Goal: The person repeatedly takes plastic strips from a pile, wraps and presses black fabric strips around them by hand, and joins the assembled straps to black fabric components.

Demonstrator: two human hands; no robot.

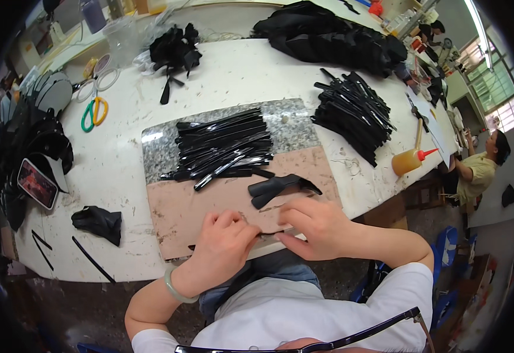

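Note:
Close to the board's front edge, my left hand (223, 242) and my right hand (315, 228) pinch a thin dark strip (269, 233) between them. Both hands are closed, and most of the strip is hidden in the fingers. Just beyond my right hand, flat black pieces (268, 189) with wide ends lie on the tan part of the board (174, 206). Farther back, a pile of glossy black strips (224, 141) rests across the board's speckled grey part. A small black end pokes out beside my left wrist.
A second heap of black strips (354, 115) lies right of the board, near a yellow glue bottle (407, 162) with a red tip. Scissors (95, 112), a phone (38, 183) and a black folded piece (98, 223) are on the left. Black material (333, 41) lies at the back. Another person (477, 170) sits far right.

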